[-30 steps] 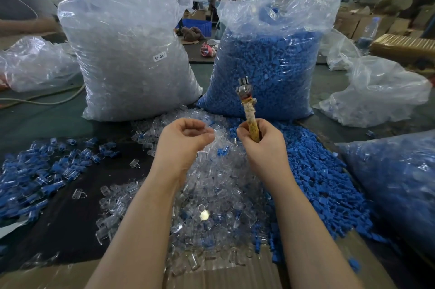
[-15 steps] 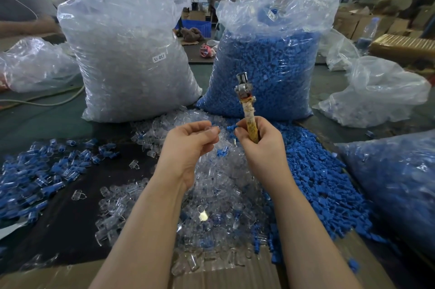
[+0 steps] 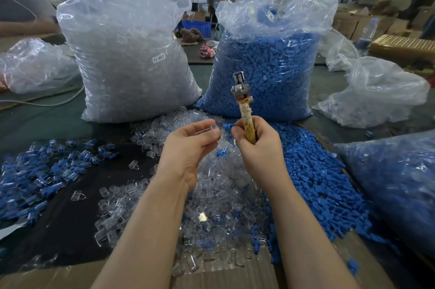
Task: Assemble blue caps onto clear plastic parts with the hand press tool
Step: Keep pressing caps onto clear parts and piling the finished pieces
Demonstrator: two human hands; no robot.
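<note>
Green-topped workbench [image 3: 42,121] with a black mat [image 3: 70,225] and cardboard sheet [image 3: 47,277] near 6 o'clock. Loose clear plastic parts [image 3: 216,204] piled dead center, blue caps [image 3: 317,185] heaped at 3 o'clock, assembled pieces [image 3: 35,171] at 9, two big bags at 12.

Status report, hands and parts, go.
Left hand pinches clear part. Right hand grips press tool, pinches blue cap. Cap and part apart. Nothing between.

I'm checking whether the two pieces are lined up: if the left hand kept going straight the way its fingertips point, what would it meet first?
Probably the blue cap pinched in the right hand. The left hand holds a clear plastic part aimed at it across a small gap, though depth is uncertain.
</note>
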